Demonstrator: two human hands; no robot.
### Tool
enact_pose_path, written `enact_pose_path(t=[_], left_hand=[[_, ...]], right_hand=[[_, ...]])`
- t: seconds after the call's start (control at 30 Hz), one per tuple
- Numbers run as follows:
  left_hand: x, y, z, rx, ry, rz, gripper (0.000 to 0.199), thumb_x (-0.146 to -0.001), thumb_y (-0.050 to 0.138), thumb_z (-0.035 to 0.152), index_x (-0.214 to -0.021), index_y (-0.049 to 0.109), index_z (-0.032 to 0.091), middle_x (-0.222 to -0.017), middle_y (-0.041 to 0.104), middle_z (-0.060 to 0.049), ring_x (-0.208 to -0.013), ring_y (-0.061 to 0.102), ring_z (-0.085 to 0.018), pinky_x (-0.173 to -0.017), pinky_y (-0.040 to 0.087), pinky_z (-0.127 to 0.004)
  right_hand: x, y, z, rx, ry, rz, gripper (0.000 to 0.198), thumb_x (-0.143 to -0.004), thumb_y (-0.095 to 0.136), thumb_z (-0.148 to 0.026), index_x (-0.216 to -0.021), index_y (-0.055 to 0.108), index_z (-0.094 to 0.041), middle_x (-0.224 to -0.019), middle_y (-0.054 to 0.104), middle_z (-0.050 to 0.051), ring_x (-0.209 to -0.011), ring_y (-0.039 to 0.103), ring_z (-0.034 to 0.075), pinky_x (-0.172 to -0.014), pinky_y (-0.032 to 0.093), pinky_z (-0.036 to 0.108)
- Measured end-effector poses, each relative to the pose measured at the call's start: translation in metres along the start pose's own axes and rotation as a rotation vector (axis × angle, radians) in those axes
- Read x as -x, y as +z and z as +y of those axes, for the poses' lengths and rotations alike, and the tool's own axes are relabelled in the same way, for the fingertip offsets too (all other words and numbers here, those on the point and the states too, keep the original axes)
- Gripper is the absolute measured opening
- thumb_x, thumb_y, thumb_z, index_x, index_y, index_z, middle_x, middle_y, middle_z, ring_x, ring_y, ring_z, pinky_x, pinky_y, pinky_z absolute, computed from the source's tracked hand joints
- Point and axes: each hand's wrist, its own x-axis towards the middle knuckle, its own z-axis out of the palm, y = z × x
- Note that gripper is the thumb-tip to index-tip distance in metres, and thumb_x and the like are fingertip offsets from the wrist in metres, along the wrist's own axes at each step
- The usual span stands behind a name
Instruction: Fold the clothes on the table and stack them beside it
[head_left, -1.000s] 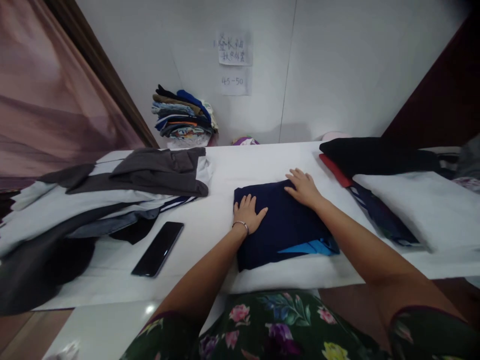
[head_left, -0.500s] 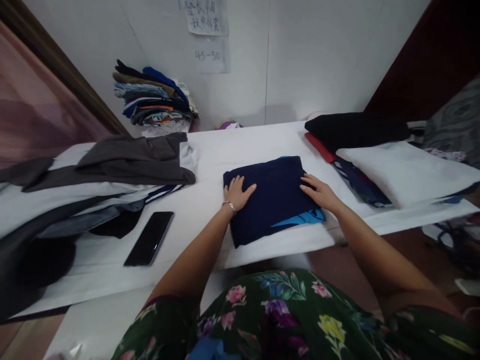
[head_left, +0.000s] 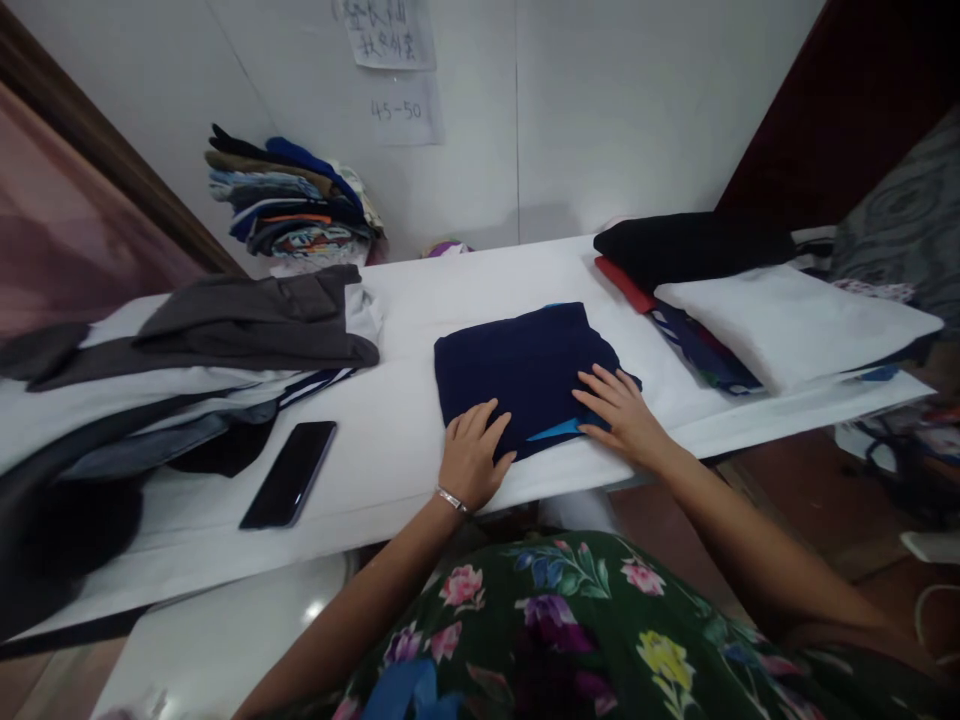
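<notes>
With the left hand [head_left: 474, 455] and right hand [head_left: 624, 415] resting open, gripping nothing, the navy cloth garment [head_left: 514, 355] looks neatly folded; the dark-grey cloth garment [head_left: 255, 322] seems unfolded.

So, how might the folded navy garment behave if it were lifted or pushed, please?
The folded navy garment would probably flop, since its edges look soft and uneven. Its layers may slip open, as blue fabric shows at the near edge. Rolling seems unlikely, since it lies flat.
</notes>
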Motion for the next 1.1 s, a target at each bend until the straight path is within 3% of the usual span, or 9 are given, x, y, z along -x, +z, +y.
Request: enact_pose_path(t=[0.1,0.27,0.5,0.77,0.87,0.97,1.03,1.1], left_hand=[[0.001,-0.003,-0.013,-0.031,-0.07,0.02,0.052,-0.077,0.061,0.02,-0.129,0.055,0.023,-0.144,0.044,-0.007,-0.134,0.036,-0.027,-0.111,0.03,-0.044],[0.006,-0.01,-0.024,-0.058,-0.157,-0.007,0.062,-0.069,0.06,0.009,-0.129,0.054,0.023,-0.141,0.047,-0.007,-0.131,0.04,-0.027,-0.11,0.035,-0.042],[0.019,-0.003,-0.027,-0.035,-0.198,-0.023,0.074,-0.068,0.058,0.008,-0.14,0.043,0.017,-0.151,0.033,-0.01,-0.139,0.03,-0.027,-0.116,0.03,-0.043],[0.019,0.0,-0.022,-0.101,-0.257,-0.119,0.076,-0.069,0.039,-0.008,-0.14,0.044,0.017,-0.15,0.037,-0.005,-0.141,0.026,-0.019,-0.111,0.038,-0.033],[0.025,-0.006,-0.025,-0.021,-0.242,-0.152,0.078,-0.066,0.045,-0.005,-0.142,0.041,0.016,-0.152,0.032,-0.006,-0.142,0.022,-0.02,-0.114,0.033,-0.036],[0.028,-0.02,-0.037,0.229,-0.215,-0.197,0.074,-0.07,0.056,0.01,-0.142,0.041,0.019,-0.153,0.029,-0.005,-0.142,0.022,-0.021,-0.116,0.027,-0.039],[0.022,-0.029,-0.046,0.431,-0.276,-0.178,0.063,-0.078,0.058,0.025,-0.14,0.044,0.024,-0.152,0.031,-0.004,-0.14,0.029,-0.021,-0.113,0.033,-0.037],[0.006,-0.034,-0.056,0.541,-0.397,-0.073,0.054,-0.084,0.053,0.037,-0.137,0.048,0.025,-0.151,0.034,-0.003,-0.137,0.035,-0.02,-0.107,0.04,-0.034]], right_hand=[[-0.014,0.008,0.001,0.014,-0.029,-0.007,0.048,-0.086,0.056,-0.026,-0.133,0.051,-0.027,-0.149,0.038,0.006,-0.142,0.022,0.027,-0.111,0.019,0.056],[-0.021,0.02,0.01,-0.009,-0.009,-0.018,0.058,-0.077,0.049,-0.004,-0.129,0.055,-0.029,-0.14,0.05,0.002,-0.134,0.039,0.022,-0.107,0.032,0.048],[-0.018,0.019,0.008,-0.011,-0.014,-0.016,0.057,-0.077,0.049,-0.008,-0.129,0.055,-0.031,-0.14,0.051,0.001,-0.133,0.041,0.024,-0.106,0.033,0.05],[-0.01,0.03,0.008,0.001,-0.076,0.024,0.053,-0.079,0.046,-0.007,-0.126,0.058,-0.03,-0.138,0.052,0.003,-0.131,0.044,0.024,-0.104,0.037,0.05],[-0.007,0.03,0.01,-0.03,-0.075,0.007,0.054,-0.078,0.045,-0.009,-0.126,0.058,-0.03,-0.139,0.051,0.003,-0.132,0.042,0.025,-0.105,0.035,0.053],[-0.007,0.019,0.007,-0.151,-0.058,-0.035,0.057,-0.077,0.045,-0.013,-0.129,0.056,-0.034,-0.142,0.047,0.001,-0.135,0.037,0.025,-0.107,0.031,0.057],[-0.014,0.008,0.004,-0.261,-0.041,-0.018,0.053,-0.081,0.045,-0.018,-0.131,0.054,-0.036,-0.143,0.045,0.0,-0.137,0.035,0.025,-0.109,0.029,0.057],[-0.028,-0.002,0.002,-0.316,-0.004,0.055,0.046,-0.087,0.044,-0.028,-0.131,0.053,-0.035,-0.144,0.045,0.0,-0.138,0.033,0.025,-0.11,0.029,0.056]])
